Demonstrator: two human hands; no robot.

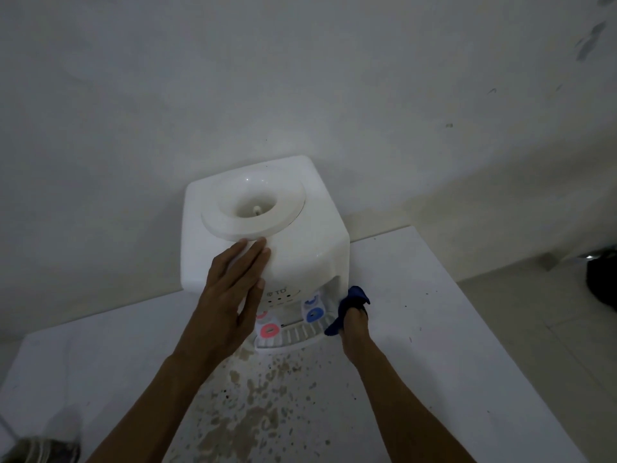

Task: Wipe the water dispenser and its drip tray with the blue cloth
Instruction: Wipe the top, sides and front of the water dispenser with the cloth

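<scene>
white water dispenser (300, 242), one pink tap (269, 330), one blue tap (315, 314), dark blue cloth (350, 304), white table (434, 295) with brown speckly stains near its front edge.

Only one mark is readable, on the water dispenser front.
You see the letters "TD" with a small round logo before them, printed in grey on the front panel of the water dispenser (300, 262), just above a row of small dots and the taps. Your left hand (230, 295) covers the start of the mark, so it may be cut off. Nothing else is legible.
</scene>
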